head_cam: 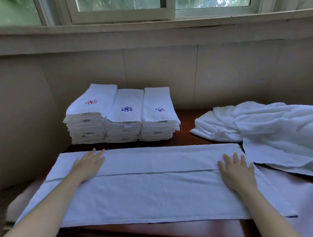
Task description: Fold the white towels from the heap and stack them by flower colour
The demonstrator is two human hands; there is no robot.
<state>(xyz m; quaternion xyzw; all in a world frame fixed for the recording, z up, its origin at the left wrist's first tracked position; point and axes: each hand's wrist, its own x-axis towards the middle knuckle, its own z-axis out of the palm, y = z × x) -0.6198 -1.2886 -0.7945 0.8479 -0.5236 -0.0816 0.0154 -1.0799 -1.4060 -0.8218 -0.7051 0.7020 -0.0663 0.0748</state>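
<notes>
A white towel [149,185] lies spread lengthwise on the dark wooden table [166,230], folded once along its length. My left hand [87,164] presses flat on its left end and my right hand [237,171] presses flat on its right end, fingers straight. Behind the towel stand three stacks of folded towels: the red-flower stack [89,116], the blue-flower stack [124,117] and the purple-flower stack [158,115]. A heap of unfolded white towels [267,129] lies at the right, one showing a bit of red embroidery.
A beige wall and a window sill run right behind the stacks. A padded beige surface rises at the left of the table. The heap's lowest towel hangs over the right part of the table beside the spread towel.
</notes>
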